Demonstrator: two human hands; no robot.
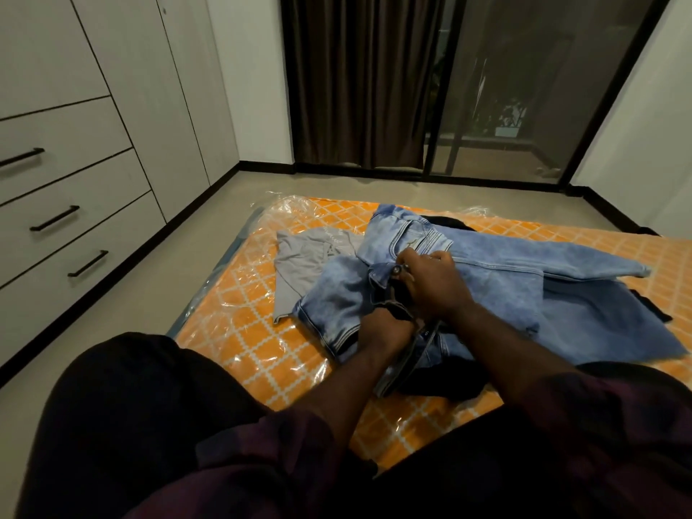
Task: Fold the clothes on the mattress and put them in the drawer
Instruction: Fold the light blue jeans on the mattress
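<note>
Light blue jeans (498, 294) lie crumpled across the orange, plastic-wrapped mattress (258, 354). My right hand (434, 282) grips the jeans' waistband near the metal button. My left hand (385, 331) holds the waistband lower down, where the dark inner lining shows. A grey T-shirt (303, 264) lies flat to the left of the jeans, partly under them. A black garment (449, 222) peeks out behind the jeans at the far side. The drawers (75, 215) with black handles are shut in the wardrobe on the left.
The mattress lies on a pale floor (224, 226). White wardrobe doors (168, 88) run along the left wall. Dark curtains (359, 80) and a glass sliding door (524, 106) stand behind the mattress. My dark-trousered knees fill the bottom of the view.
</note>
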